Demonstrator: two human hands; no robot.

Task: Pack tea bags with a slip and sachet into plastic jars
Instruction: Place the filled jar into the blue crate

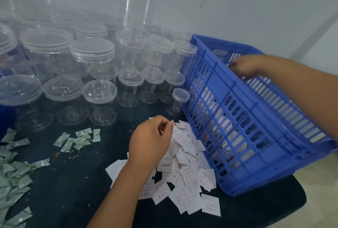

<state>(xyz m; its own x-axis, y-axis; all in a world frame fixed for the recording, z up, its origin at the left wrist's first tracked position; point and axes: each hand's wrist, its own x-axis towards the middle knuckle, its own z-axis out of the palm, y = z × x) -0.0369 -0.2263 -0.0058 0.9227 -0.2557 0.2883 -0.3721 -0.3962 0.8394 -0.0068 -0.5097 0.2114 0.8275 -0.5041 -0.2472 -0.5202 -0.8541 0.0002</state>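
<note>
Hovering over the one heap of white slips [184, 169], the left hand [151, 141] has its fingers curled, with thumb and forefinger tips brought together just above the paper. Whether a slip is caught between them I cannot tell. The slips number several dozen, printed in red, and are spilled on the dark table [73, 191] against the foot of the single blue basket [247, 127]. The right hand [245, 66] grips that basket's upper rim with its fingers hooked over the edge. The basket stands tilted with its lower long edge on the table, and pale contents show through the slots, too dim to name. Behind the slips stand clear plastic jars [99, 90], at least fifteen with lids on, perhaps more where the back rows blur together. Seven of them make the front row, the smallest just beside the basket. One tall jar [139, 6] without a lid stands on top of another. Silver-green sachets [78, 139] lie in two scatters: roughly ten in a cluster left of the left hand, and many more along the table's left edge.
</note>
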